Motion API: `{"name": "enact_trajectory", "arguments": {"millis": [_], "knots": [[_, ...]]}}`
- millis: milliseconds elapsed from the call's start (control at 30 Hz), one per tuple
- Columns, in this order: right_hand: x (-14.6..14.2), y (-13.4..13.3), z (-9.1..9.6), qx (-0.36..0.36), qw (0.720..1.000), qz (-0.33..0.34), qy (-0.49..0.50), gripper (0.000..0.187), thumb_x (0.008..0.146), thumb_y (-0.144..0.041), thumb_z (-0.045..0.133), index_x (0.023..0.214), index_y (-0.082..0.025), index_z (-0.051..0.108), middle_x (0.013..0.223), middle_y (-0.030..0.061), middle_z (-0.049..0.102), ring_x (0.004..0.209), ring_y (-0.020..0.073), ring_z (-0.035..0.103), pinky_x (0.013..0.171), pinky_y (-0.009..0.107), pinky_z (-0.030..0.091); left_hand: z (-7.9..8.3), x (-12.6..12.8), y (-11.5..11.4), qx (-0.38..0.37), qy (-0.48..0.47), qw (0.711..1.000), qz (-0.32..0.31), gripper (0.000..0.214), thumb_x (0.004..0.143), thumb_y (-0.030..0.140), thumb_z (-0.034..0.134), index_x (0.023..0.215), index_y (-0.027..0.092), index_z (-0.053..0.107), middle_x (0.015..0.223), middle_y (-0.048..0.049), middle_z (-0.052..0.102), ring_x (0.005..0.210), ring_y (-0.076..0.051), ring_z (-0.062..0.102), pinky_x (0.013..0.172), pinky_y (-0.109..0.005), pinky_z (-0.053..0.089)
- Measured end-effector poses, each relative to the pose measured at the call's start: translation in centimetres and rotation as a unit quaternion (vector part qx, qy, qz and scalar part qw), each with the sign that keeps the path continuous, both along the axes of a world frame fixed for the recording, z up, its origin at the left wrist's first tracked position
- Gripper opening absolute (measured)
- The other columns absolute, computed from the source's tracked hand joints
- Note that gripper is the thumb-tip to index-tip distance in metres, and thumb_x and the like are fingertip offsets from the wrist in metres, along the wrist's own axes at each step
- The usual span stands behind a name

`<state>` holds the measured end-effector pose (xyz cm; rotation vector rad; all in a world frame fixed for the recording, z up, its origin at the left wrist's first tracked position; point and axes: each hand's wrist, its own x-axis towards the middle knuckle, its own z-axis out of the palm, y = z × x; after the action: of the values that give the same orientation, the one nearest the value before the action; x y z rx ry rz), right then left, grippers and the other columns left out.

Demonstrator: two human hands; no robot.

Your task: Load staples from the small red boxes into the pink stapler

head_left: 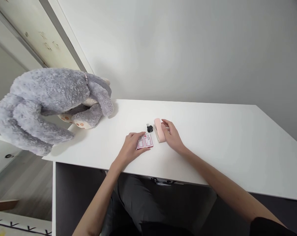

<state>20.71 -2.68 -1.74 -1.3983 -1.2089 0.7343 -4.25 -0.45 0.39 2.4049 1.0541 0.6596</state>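
My left hand (pixel 128 148) rests on the white table with its thumb and fingers along the edges of a small flat red-and-white box (pixel 148 141) with printed labels. Its left part is covered by the hand. To the right, my right hand (pixel 174 138) has its fingers around the far side of a pink stapler (pixel 159 129), which stands on the table pointing away from me. Between the two, a little farther back, lies a small black object with a metal end (pixel 150 128), resembling a staple remover. Neither hand touches it.
A large grey plush toy (pixel 54 90) slumps over the table's left end. The white table (pixel 212 137) runs along a plain wall (pixel 187 49). My legs (pixel 138 200) are under its front edge, near a dark metal handle or clasp (pixel 162 181).
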Motion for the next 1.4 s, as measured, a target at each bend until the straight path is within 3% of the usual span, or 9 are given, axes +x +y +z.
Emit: {"name": "enact_trajectory", "arguments": {"millis": [133, 433, 633, 967, 1167, 1400], "knots": [[0.1, 0.1, -0.1, -0.002, 1.0, 0.005, 0.002, 0.051, 0.105, -0.058, 0.048, 0.143, -0.025, 0.058, 0.147, 0.015, 0.06, 0.134, 0.0295, 0.058, 0.111, 0.05, 0.05, -0.2, 1.0, 0.3, 0.024, -0.002, 0.999, -0.031, 0.069, 0.091, 0.053, 0.076, 0.151, 0.032, 0.046, 0.141, -0.0107, 0.062, 0.13, -0.034, 0.054, 0.11, -0.052, 0.045], [0.1, 0.2, -0.2, -0.003, 1.0, 0.008, 0.006, 0.054, 0.104, -0.061, 0.047, 0.142, -0.025, 0.059, 0.144, 0.0151, 0.062, 0.131, 0.0293, 0.06, 0.111, 0.05, 0.05, -0.7, 2.7, 0.8, 0.052, 0.001, 0.999, -0.001, 0.066, 0.091, 0.05, 0.077, 0.147, 0.03, 0.046, 0.138, -0.0102, 0.062, 0.127, -0.033, 0.056, 0.109, -0.052, 0.045], [0.1, 0.1, -0.1, -0.005, 1.0, 0.01, 0.007, 0.054, 0.104, -0.062, 0.048, 0.142, -0.024, 0.059, 0.145, 0.015, 0.062, 0.13, 0.0288, 0.061, 0.11, 0.05, 0.05, -0.7, 2.0, 0.5, 0.072, -0.006, 0.997, 0.001, 0.085, 0.085, 0.055, 0.082, 0.153, 0.029, 0.038, 0.15, -0.0136, 0.054, 0.139, -0.036, 0.049, 0.116, -0.056, 0.041], [0.2, 0.1, 0.0, -0.009, 1.0, 0.017, 0.006, 0.053, 0.105, -0.061, 0.047, 0.141, -0.024, 0.058, 0.145, 0.0139, 0.061, 0.13, 0.0271, 0.06, 0.11, 0.048, 0.05, -0.4, -1.0, -0.2, -0.02, -0.031, 0.998, 0.042, 0.085, 0.09, 0.043, 0.079, 0.16, 0.034, 0.031, 0.15, -0.0101, 0.06, 0.138, -0.032, 0.052, 0.115, -0.054, 0.042], [0.2, 0.1, 0.0, -0.011, 1.0, 0.019, 0.008, 0.054, 0.105, -0.062, 0.047, 0.141, -0.024, 0.057, 0.146, 0.0144, 0.061, 0.131, 0.0272, 0.06, 0.11, 0.047, 0.05, -0.7, -0.9, -0.1, -0.04, -0.086, 0.993, 0.073, 0.081, 0.09, 0.043, 0.079, 0.157, 0.032, 0.037, 0.145, -0.0116, 0.062, 0.133, -0.029, 0.058, 0.114, -0.051, 0.045], [0.0, 0.0, 0.4, -0.011, 1.0, 0.023, 0.005, 0.052, 0.107, -0.057, 0.043, 0.142, -0.021, 0.056, 0.148, 0.0151, 0.06, 0.133, 0.0276, 0.059, 0.112, 0.046, 0.048, 1.1, 0.2, -0.1, -0.03, -0.105, 0.993, 0.044, 0.08, 0.088, 0.041, 0.082, 0.154, 0.031, 0.038, 0.144, -0.0095, 0.062, 0.135, -0.028, 0.058, 0.118, -0.049, 0.044]]}}
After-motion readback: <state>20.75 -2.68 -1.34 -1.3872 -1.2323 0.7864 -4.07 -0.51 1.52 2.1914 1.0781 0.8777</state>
